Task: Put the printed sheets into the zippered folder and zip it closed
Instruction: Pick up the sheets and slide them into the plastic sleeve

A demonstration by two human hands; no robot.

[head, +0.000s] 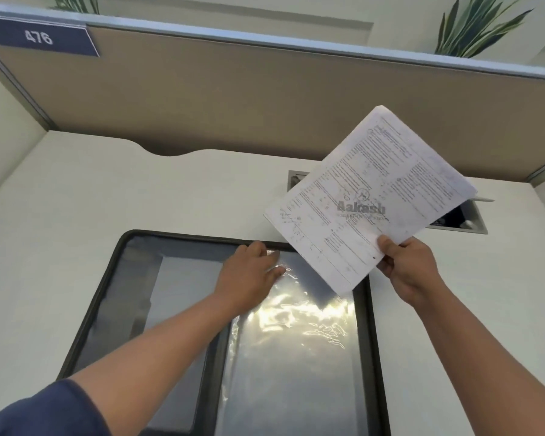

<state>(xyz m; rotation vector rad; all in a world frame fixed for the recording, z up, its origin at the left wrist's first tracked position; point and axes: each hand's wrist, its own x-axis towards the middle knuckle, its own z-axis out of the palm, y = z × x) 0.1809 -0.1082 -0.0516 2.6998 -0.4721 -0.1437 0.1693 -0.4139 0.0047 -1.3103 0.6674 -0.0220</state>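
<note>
- The printed sheets [372, 196] were up in the air over the far right corner of the zippered folder [85, 309], tilted, with their lower corner hanging just above the folder's right half.
- The right hand [409, 269] had its grip closed on the stack's near edge, thumb on the printed face and fingers underneath.
- The stack looked light and thin. It held fairly flat from that one-edge pinch, so it seemed to have some stiffness as a bundle, but loose sheets would likely fan or slip apart if the pinch eased.
- A hold at the middle of an edge, as here, looked sound; a corner hold would probably let the far end droop and catch on the zip rim.
- The folder lay open and flat on the white worktop [60, 215], a dark zip border running round both halves.
- Its right half carried a clear plastic sleeve [296, 335], glossy and wrinkled, catching the light. It looked limp and slick, likely to cling shut or buckle when paper was pushed in.
- The left hand [252, 272] rested at the sleeve's top edge with fingers curled onto the plastic; whether it actually pinched the film or only pressed it, I could not tell.
- Judging from this, the sleeve mouth needed lifting so the sheets could enter edge-first.
- The zip was not yet closed.
</note>
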